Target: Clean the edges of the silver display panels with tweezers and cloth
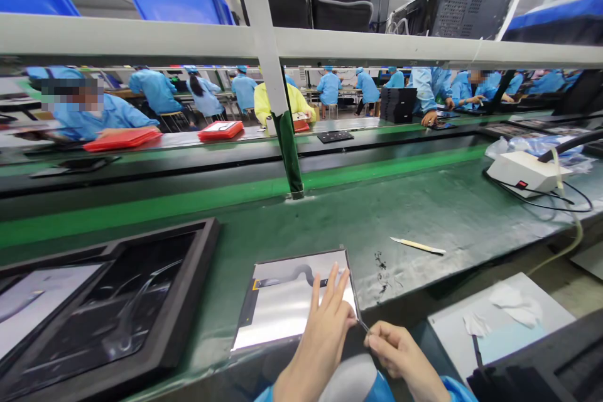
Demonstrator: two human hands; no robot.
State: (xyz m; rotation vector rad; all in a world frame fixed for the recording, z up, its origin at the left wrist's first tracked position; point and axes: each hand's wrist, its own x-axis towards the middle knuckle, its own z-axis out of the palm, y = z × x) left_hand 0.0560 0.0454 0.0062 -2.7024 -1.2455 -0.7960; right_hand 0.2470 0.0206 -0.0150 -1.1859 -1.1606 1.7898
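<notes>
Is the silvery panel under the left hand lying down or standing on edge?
Lying down: the silvery panel shows its broad face upward on the green bench, with the left hand over it.

Panel (pixel 277 323) by front edge of table (pixel 330 220): metal-looking back, smooth and glossy | table: smooth, slightly shiny | tray (pixel 191 282): matt, foam-like | bags (pixel 537 144): thin plastic, wrinkled, glossy

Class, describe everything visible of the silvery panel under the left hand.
The thin, rectangular panel has a metallic sheen, dark edging and a grey ribbon with a yellow-outlined end. It lies flat on the green bench; the left hand touches its right part. The right hand holds a thin piece at the panel's near right corner; contact unclear.
</notes>
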